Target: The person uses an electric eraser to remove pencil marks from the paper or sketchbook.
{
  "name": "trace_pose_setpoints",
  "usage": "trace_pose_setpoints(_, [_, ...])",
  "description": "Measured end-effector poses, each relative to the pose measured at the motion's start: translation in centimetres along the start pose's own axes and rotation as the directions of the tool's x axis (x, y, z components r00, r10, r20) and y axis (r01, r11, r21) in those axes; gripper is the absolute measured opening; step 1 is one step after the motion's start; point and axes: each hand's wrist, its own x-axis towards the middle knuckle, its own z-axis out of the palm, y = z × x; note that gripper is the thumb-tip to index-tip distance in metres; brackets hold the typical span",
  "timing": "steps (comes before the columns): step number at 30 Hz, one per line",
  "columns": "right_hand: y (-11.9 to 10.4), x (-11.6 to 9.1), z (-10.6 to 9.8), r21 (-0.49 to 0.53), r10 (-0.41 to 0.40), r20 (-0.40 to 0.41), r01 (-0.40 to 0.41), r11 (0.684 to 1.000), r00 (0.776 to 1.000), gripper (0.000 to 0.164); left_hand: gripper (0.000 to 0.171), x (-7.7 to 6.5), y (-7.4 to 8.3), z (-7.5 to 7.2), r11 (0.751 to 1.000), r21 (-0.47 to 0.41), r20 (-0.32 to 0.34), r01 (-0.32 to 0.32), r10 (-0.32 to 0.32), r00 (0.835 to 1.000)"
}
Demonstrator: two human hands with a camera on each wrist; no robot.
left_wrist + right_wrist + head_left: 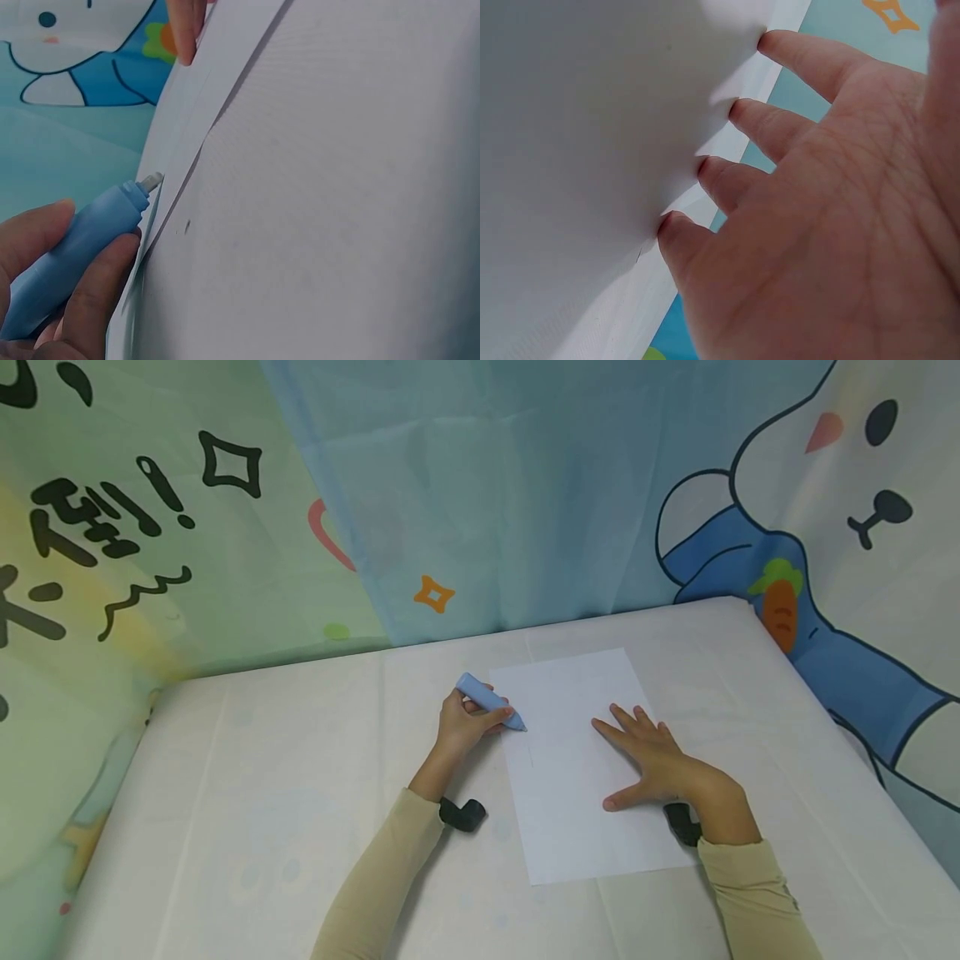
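Note:
A light blue electric eraser (486, 695) is pinched between the thumb and fingers of my left hand (465, 722). Its pale narrow tip points down to the right, close over the left part of a white paper sheet (570, 835). A faint pencil line (532, 752) runs just below that tip. The left wrist view shows the eraser's blue body (82, 255) with its grey-white tip right at the paper (206, 82). On the sheet's right side rests my right hand (652, 764), fingers spread. Its fingertips (742, 109) press on the paper in the right wrist view.
A white cloth covers the table (285, 827) around the sheet. Behind it hangs a printed curtain (480, 510) with cartoon figures and lettering. Black wrist devices (462, 815) sit at both wrists, below the sleeve cuffs.

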Motion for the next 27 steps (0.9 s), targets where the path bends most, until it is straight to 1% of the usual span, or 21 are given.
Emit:
trace_pose_setpoints(19, [0.09, -0.05, 0.06, 0.002, 0.004, -0.003, -0.004, 1.000, 1.000, 0.111, 0.045, 0.03, 0.06, 0.11, 1.000, -0.022, -0.018, -0.006, 0.006, 1.000])
trace_pose_setpoints(27, [0.06, -0.08, 0.04, 0.011, -0.001, 0.000, 0.001, 1.000, 1.000, 0.110, 0.047, 0.19, 0.06, 0.10, 0.999, -0.050, -0.018, 0.006, -0.007, 1.000])
